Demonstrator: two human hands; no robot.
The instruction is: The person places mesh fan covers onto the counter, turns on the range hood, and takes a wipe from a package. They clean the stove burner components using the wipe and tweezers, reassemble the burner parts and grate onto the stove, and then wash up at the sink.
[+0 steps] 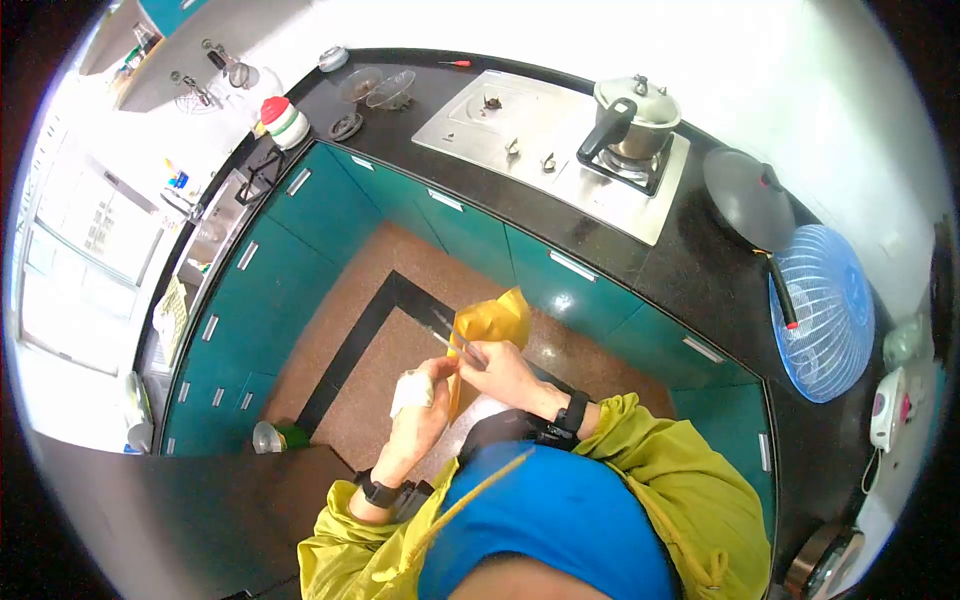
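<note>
Right in the middle of the frame, a slim metal tool (468,354) is clamped in the closed fingers of the right hand (505,374). Just beside it, the fingers of the left hand (420,410) are curled in at the edge of a yellow packet (492,320); whether the packet is gripped by them cannot be told. A white piece (411,392) is seen against the left hand, and the packet is held up in front of the body, above the speckled floor (370,385). A dark band is worn on each wrist, and both arms are covered by yellow-green sleeves (690,470).

Farther out, green cabinets (300,235) are topped by a black worktop (640,262). On it, at upper centre, a steel stove (600,208) is seen, with a pressure cooker (640,108) set on its right burner. To the right, a dark pan (745,195) is placed next to a blue basket (822,320), its handle reaching over the basket. At upper left, clear bowls (392,92) are set near a red-topped container (284,122).
</note>
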